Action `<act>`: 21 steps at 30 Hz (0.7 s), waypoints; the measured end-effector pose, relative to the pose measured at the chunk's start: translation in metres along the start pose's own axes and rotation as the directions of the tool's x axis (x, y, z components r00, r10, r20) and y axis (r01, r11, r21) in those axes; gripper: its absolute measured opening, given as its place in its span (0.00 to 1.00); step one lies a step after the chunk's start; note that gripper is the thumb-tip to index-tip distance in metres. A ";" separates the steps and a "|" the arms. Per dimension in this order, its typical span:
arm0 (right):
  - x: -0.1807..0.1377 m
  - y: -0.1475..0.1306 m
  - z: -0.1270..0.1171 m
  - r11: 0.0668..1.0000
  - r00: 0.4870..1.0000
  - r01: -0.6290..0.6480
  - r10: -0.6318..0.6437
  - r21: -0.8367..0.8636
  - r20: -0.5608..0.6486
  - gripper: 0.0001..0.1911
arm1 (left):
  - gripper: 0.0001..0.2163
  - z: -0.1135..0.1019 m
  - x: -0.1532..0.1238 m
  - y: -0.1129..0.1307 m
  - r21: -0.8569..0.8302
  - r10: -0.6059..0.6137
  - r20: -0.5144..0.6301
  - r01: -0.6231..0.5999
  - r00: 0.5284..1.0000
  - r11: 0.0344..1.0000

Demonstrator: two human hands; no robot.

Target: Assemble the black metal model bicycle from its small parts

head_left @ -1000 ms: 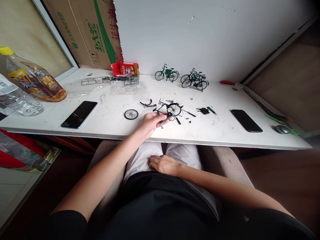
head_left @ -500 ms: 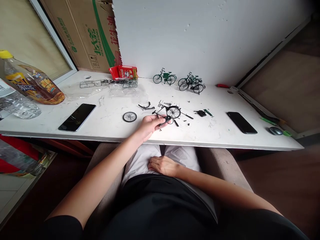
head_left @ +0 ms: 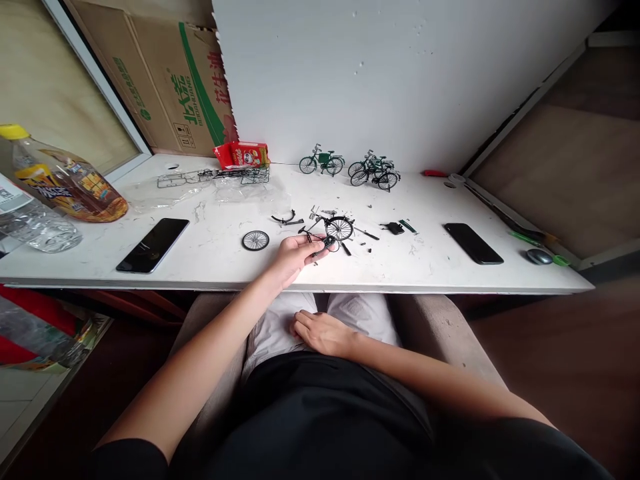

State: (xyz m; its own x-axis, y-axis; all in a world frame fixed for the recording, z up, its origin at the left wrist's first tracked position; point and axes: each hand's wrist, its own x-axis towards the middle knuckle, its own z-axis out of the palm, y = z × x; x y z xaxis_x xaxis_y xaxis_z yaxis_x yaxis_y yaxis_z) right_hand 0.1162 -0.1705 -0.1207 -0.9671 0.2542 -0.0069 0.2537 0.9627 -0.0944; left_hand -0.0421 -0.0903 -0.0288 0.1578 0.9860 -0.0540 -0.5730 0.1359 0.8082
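My left hand (head_left: 293,255) reaches over the front of the white table (head_left: 210,267), its fingers closed on a half-built black model bicycle (head_left: 330,233) with one wheel fitted. A loose spoked wheel (head_left: 255,240) lies just left of that hand. A curved black mudguard piece (head_left: 285,219) and several small parts lie behind it. My right hand (head_left: 323,332) rests on my lap below the table edge, fingers loosely curled, nothing visible in it.
Finished green model bicycles (head_left: 321,162) (head_left: 374,172) stand at the back by the wall. Black phones (head_left: 153,235) (head_left: 473,243) lie left and right. Bottles (head_left: 65,180) sit far left, a red packet (head_left: 240,155) and wire parts frame at the back, a mouse (head_left: 539,256) far right.
The view has tilted and drifted slightly, so everything sits a little lower and to the left in frame. My left hand stays on the model bicycle; my right hand stays on my lap.
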 end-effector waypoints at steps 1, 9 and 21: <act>-0.002 -0.002 -0.011 1.000 0.999 0.004 -0.003 0.021 -0.050 0.14 | 0.10 0.002 0.000 0.000 -0.008 0.008 -0.018 -0.008 1.000 1.000; -0.001 0.040 -0.097 0.932 0.733 -0.019 0.260 0.363 -0.628 0.11 | 0.18 0.004 0.002 -0.011 0.026 0.165 -0.204 -0.163 0.965 0.986; 0.001 0.117 -0.108 0.919 0.692 -0.363 0.377 0.155 -0.616 0.10 | 0.15 0.012 0.000 -0.009 0.099 0.164 -0.197 -0.147 0.967 0.984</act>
State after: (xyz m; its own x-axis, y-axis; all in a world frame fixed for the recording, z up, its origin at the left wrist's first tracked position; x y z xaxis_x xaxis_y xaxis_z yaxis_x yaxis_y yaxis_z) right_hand 0.1466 -0.0478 -0.0242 -0.5628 0.5962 0.5726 0.5817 0.7778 -0.2382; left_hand -0.0273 -0.0929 -0.0293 -0.0998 0.9944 -0.0351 -0.5074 -0.0205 0.8614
